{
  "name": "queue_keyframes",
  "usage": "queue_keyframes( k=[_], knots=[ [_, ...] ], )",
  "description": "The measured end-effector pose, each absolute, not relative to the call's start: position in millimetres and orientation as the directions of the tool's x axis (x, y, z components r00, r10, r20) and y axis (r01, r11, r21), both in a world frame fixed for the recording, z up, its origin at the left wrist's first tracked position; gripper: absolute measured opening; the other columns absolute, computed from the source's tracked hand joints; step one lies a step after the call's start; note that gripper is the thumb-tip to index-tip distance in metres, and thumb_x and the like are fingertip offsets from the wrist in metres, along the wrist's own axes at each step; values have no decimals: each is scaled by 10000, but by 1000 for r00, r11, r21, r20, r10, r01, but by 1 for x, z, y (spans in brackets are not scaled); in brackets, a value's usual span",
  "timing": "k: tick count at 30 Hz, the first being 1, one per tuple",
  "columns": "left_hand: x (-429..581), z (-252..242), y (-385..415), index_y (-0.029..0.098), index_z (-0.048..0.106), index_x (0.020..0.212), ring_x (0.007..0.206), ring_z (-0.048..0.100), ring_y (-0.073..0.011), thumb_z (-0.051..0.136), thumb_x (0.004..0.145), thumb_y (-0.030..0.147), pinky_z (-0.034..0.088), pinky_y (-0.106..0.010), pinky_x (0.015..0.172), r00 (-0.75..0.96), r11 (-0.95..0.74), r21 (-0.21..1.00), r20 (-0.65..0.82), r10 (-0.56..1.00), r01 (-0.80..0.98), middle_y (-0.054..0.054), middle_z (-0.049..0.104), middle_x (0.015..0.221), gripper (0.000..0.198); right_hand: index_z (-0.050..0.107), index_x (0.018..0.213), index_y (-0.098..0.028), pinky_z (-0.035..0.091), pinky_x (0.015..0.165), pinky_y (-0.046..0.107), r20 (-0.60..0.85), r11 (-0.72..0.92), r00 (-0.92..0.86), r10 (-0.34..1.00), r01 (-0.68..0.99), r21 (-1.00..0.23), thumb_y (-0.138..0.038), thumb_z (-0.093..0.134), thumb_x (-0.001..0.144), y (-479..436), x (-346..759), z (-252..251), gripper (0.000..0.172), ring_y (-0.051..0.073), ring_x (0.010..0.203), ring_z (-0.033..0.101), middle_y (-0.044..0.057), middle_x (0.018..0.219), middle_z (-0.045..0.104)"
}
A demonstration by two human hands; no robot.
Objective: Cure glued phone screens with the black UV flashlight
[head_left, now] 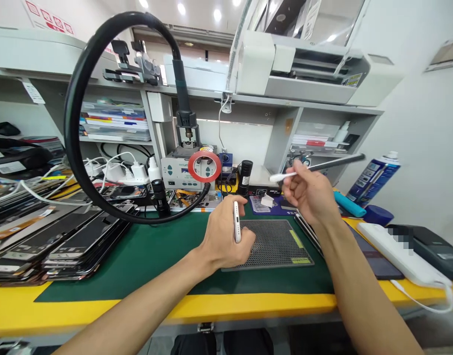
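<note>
My left hand (222,231) is closed round a white smartphone (236,222), held on edge just above the grey mesh heating pad (274,244) on the green mat (152,251). My right hand (308,190) is raised to the right of it, fingers pinched on a thin tool with a white tip (282,176) and a dark handle (335,161) that points up and right. The two hands are apart, the tool tip a short way above and right of the phone.
Stacks of phone screens (59,241) cover the left of the bench. A black hose loop (86,118), a rework station (182,170) with red tape roll (204,166), a blue spray can (374,178), a white power strip (400,254) and a dark device (434,249) stand around.
</note>
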State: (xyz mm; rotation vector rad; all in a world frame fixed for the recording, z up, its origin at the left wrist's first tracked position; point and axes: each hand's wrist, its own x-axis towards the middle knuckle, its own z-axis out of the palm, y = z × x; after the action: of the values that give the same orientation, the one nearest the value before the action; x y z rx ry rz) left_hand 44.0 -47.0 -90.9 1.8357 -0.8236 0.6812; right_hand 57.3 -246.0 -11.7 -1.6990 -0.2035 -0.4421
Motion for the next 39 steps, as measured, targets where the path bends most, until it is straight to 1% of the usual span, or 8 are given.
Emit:
queue_keyframes(
  k=[3,6,11,17,24,31,34,39],
  knots=[
    [45,-89,-46,194,439,1105,688,500,-140,522,693,128,389,-292,641,644,-296,578,729,-232,-760,-9,505,883,425,508,825,-164,278,448,215,292,-644,955,58,259,-720,-588,441,946,-265,62,-16,446,80,488,396,-30,587,425],
    [46,-88,-45,193,435,1098,652,479,-124,517,696,117,379,-283,624,660,-298,594,716,-229,-747,-2,502,879,417,541,646,-135,257,501,231,135,-828,980,146,196,-525,-393,703,828,-271,68,-29,354,79,533,413,-6,575,494],
    [47,-88,-44,191,434,1102,670,493,-130,520,701,119,390,-284,639,658,-291,594,713,-240,-750,-2,505,883,417,641,864,-113,489,694,243,-93,-966,992,82,56,-252,-337,709,874,-277,84,-47,234,108,726,575,16,803,616],
    [48,-89,-45,204,437,1123,615,466,-111,518,733,134,367,-277,603,661,-280,600,700,-272,-750,2,510,899,405,577,1218,-129,516,976,419,55,-979,986,-158,-149,-143,-406,583,973,-280,115,-69,370,203,1112,586,99,1211,580],
    [46,-90,-46,212,436,1128,634,481,-117,512,728,129,373,-286,622,640,-290,573,717,-275,-767,3,508,898,415,587,1200,-134,516,976,418,159,-946,963,-218,-169,-275,-397,593,968,-269,133,-90,351,201,1114,584,95,1215,579],
    [46,-90,-46,210,434,1128,632,475,-117,515,740,144,369,-289,620,645,-287,579,712,-279,-763,3,501,896,402,582,1151,-110,569,787,307,201,-722,924,-326,-106,-683,-378,570,983,-274,121,-61,316,132,862,634,58,1006,630],
    [45,-89,-46,203,438,1122,659,485,-129,513,731,145,382,-296,638,639,-292,570,718,-276,-768,-3,504,892,403,573,1134,-75,554,638,238,184,-542,955,-234,29,-840,-251,612,937,-260,103,-46,267,106,667,629,51,841,665],
    [44,-87,-49,187,459,1109,712,506,-150,518,695,126,414,-311,684,632,-315,556,734,-249,-769,-14,518,885,422,656,1083,-112,577,714,232,346,-300,935,-76,310,-902,-350,752,814,-217,54,-28,372,128,732,671,65,884,709]
  ],
)
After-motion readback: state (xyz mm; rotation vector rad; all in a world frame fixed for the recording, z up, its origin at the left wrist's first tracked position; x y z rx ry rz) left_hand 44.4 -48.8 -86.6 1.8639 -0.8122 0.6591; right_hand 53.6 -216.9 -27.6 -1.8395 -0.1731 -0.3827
